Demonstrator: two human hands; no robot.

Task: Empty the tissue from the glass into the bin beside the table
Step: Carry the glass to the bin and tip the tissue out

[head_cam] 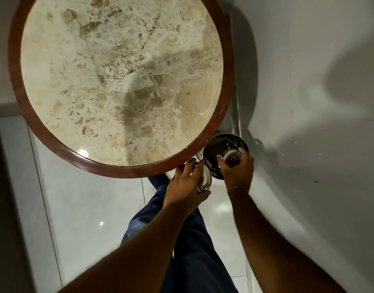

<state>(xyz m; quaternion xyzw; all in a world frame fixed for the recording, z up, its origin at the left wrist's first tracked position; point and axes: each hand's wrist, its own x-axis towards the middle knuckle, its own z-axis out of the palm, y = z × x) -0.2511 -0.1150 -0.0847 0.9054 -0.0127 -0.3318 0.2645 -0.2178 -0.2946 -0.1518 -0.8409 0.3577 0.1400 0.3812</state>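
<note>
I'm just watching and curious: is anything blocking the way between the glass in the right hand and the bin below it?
Nothing visible blocks it. The right hand holds a glass directly over the open mouth of the bin, beside the table. The left hand holds a second glass off to the side, clear of the opening.

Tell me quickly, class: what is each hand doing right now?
Left hand: closed around a glass, beside the bin.
Right hand: closed around a second glass, over the bin.
</note>
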